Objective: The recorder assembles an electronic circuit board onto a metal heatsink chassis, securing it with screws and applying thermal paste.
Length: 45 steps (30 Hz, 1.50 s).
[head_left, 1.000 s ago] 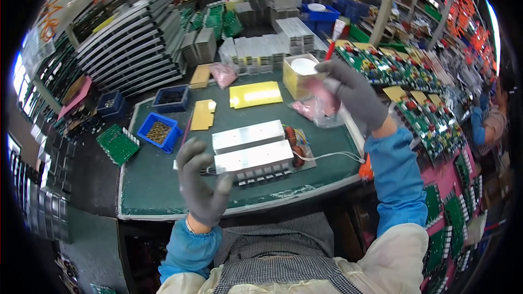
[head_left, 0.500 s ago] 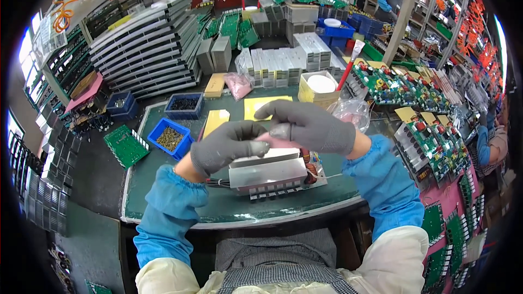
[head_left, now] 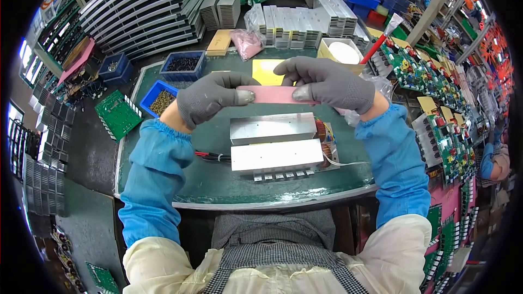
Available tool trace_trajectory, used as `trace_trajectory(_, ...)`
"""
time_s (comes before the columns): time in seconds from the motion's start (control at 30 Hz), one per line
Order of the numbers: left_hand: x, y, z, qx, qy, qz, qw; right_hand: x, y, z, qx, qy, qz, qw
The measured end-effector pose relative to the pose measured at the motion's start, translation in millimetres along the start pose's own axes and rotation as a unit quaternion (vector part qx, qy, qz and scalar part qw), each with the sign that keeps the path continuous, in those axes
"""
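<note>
A flat pink strip (head_left: 272,95) is stretched level between my two grey-gloved hands. My left hand (head_left: 211,98) pinches its left end between thumb and fingers, and my right hand (head_left: 332,86) grips the right end the same way. Below the strip, on the green mat, lies an assembly with two long silver metal heat sinks (head_left: 277,154) side by side. Copper-coloured coils (head_left: 326,136) show at its right end, a white wire runs off to the right, and red and black wires (head_left: 211,155) leave on the left.
Blue bins of brass-coloured screws (head_left: 162,102) and black parts (head_left: 183,64) stand at the mat's left. Behind are yellow sheets (head_left: 267,72), a pink bag (head_left: 248,42) and stacked metal pieces (head_left: 289,26). A red-handled brush (head_left: 381,39) and green circuit boards (head_left: 419,71) are at the right.
The pink strip, earlier mostly hidden by my hands, now shows at full length between them. My hands have moved up and apart, away from the assembly. My view has tilted downward.
</note>
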State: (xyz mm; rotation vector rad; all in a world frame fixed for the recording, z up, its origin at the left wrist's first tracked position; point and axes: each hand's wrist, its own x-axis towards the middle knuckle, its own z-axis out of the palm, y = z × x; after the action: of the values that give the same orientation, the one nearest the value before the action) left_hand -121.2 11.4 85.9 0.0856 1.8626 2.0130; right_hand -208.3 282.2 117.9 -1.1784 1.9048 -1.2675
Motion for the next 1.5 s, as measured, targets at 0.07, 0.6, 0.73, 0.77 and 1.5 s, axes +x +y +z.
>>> trace_trajectory(0.07, 3.6, -3.3, -8.1, 0.055, 0.017, 0.007, 0.998, -1.0, 6.6, -2.1, 0.075, 0.005, 0.045, 0.996)
trace_trajectory(0.6, 28.8, -14.6, -20.2, 0.424, 0.009, -0.039, 0.905, 12.2, 56.7, -6.8, -0.246, -0.025, 0.026, 0.969)
trace_trajectory(0.73, 34.3, -15.8, -16.8, 0.476, -0.049, -0.036, 0.877, 6.5, 59.0, -6.8, -0.245, -0.056, 0.034, 0.967)
trace_trajectory(0.77, 35.0, -14.8, -14.9, 0.498, -0.065, -0.035, 0.864, 5.7, 61.0, -7.2, -0.235, -0.061, 0.032, 0.97)
trace_trajectory(1.5, 13.7, -24.9, -32.5, 0.442, -0.083, 0.053, 0.892, -22.6, 45.5, -10.7, -0.246, -0.065, -0.005, 0.967)
